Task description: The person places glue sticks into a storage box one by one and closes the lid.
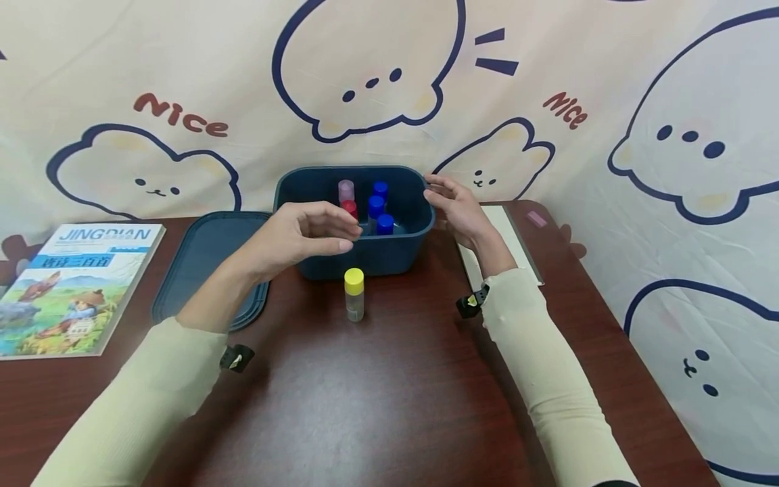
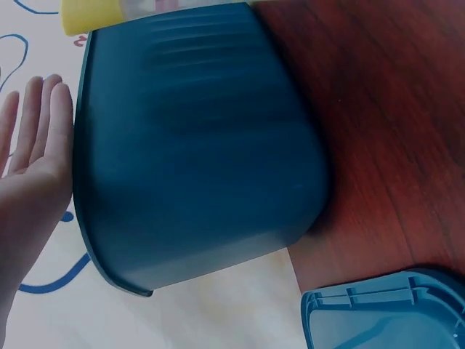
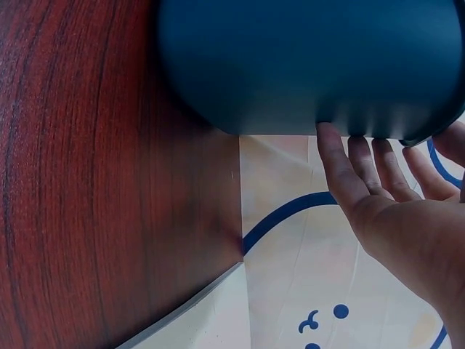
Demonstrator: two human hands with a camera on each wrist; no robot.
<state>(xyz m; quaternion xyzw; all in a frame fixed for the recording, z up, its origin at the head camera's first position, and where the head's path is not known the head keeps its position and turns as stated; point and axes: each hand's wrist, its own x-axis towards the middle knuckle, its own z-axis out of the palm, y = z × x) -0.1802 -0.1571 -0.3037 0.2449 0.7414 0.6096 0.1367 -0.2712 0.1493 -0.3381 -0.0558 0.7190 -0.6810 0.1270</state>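
A dark blue bin (image 1: 359, 257) stands at the back middle of the table. Inside it are upright small tubes: a pink one (image 1: 346, 189), a red-capped one (image 1: 349, 207) and several with blue caps (image 1: 377, 205). In the head view my left hand (image 1: 298, 233) hovers across the bin's front rim, fingers extended and holding nothing. At the bin's right end, my right hand (image 1: 459, 211) touches the outer wall (image 3: 312, 80) with its fingertips, thumb close to the rim. A clear tube with a yellow cap (image 1: 354, 281) stands upright on the table before the bin.
The bin's flat blue lid (image 1: 213, 257) lies left of it, partly behind my left forearm. Further left is a picture-covered book (image 1: 79, 291). A pale flat board or notebook (image 1: 505, 237) lies under my right wrist, near a small pink piece (image 1: 536, 218). A printed curtain (image 1: 243, 67) hangs behind.
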